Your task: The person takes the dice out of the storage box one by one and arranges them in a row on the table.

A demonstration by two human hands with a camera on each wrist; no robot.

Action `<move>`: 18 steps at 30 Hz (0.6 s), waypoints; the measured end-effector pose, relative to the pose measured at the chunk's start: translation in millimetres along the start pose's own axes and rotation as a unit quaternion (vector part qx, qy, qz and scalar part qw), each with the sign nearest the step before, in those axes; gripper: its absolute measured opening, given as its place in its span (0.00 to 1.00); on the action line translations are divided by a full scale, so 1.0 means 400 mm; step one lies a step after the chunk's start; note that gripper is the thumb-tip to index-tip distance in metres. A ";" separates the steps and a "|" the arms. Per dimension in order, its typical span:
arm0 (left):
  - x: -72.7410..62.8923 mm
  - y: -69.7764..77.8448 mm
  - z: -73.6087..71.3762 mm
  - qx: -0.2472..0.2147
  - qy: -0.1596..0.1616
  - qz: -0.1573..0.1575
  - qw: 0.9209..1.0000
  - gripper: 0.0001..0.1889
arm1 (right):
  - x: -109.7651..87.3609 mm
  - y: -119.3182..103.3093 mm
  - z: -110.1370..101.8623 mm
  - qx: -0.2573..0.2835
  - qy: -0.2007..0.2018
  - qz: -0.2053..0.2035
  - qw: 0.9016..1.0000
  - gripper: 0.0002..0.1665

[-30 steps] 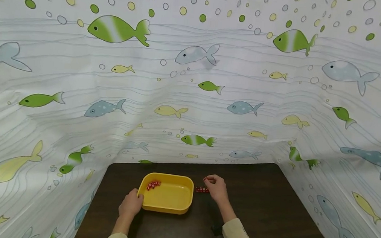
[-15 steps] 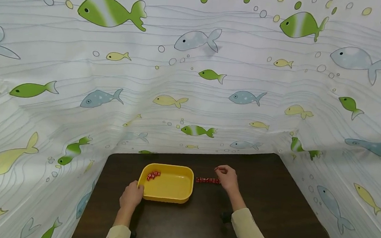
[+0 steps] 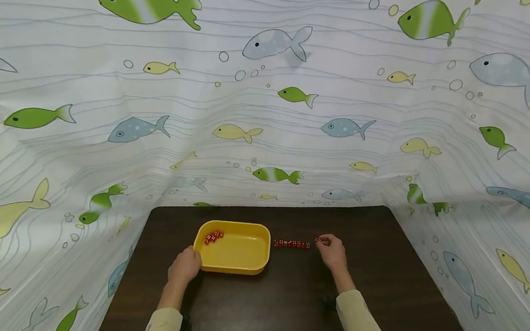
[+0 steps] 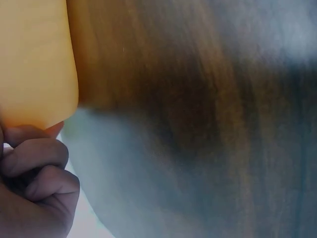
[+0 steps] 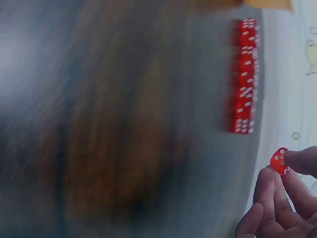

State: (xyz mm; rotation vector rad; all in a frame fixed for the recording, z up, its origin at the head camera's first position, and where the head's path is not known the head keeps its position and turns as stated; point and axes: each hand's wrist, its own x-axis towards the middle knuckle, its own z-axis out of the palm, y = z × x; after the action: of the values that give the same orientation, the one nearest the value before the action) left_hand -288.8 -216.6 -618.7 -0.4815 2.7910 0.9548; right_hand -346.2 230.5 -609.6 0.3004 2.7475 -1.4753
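Note:
My right hand (image 3: pixel 333 252) pinches one red die (image 5: pixel 280 161) with white pips between thumb and fingertips, just beyond the right end of a row of red dice (image 3: pixel 292 244). In the right wrist view that row of dice (image 5: pixel 245 77) forms a straight line, sides together. My left hand (image 3: pixel 185 264) grips the left side of a yellow tray (image 3: pixel 232 269) at its near corner. Its curled fingers show at the tray's edge in the left wrist view. Several more red dice (image 3: pixel 213 236) lie loosely in the tray's left part.
The dark wooden table (image 3: pixel 252 311) carries the tray and the row, which starts close to the tray's right side. A white sheet (image 3: pixel 251 101) printed with fish hangs behind the table and along both its sides.
My right hand has moved right along the row with a die in its fingertips, uncovering more of the row. My left hand keeps hold of the tray. The head view has tilted downward.

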 end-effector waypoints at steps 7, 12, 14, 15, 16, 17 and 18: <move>-0.008 0.004 -0.006 0.011 -0.010 0.000 1.000 0.21 | 0.008 0.032 0.003 -0.069 -0.018 0.011 0.997 0.20; -0.014 0.006 -0.009 -0.001 -0.011 -0.003 1.000 0.21 | 0.015 0.040 0.014 -0.101 -0.031 0.013 0.994 0.19; -0.014 0.008 -0.009 -0.007 -0.011 -0.002 1.000 0.21 | 0.018 0.039 0.019 -0.105 -0.033 0.010 0.994 0.18; -0.013 0.009 -0.009 -0.009 -0.011 -0.002 1.000 0.21 | 0.019 0.037 0.021 -0.107 -0.033 0.008 0.994 0.18; -0.013 0.009 -0.009 -0.009 -0.012 -0.002 1.000 0.21 | 0.020 0.036 0.024 -0.110 -0.034 0.009 0.993 0.18; -0.012 0.010 -0.009 -0.009 -0.012 -0.002 1.000 0.22 | 0.022 0.036 0.027 -0.112 -0.034 0.010 0.993 0.18; -0.012 0.009 -0.008 -0.009 -0.013 -0.003 1.000 0.22 | 0.023 0.035 0.031 -0.115 -0.034 0.012 0.993 0.18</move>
State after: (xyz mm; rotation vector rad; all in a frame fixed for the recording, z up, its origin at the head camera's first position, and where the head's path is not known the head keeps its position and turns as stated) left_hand -285.6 -214.6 -612.8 -0.4757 2.7580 0.9792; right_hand -353.8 229.5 -629.0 0.2725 2.8101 -1.1252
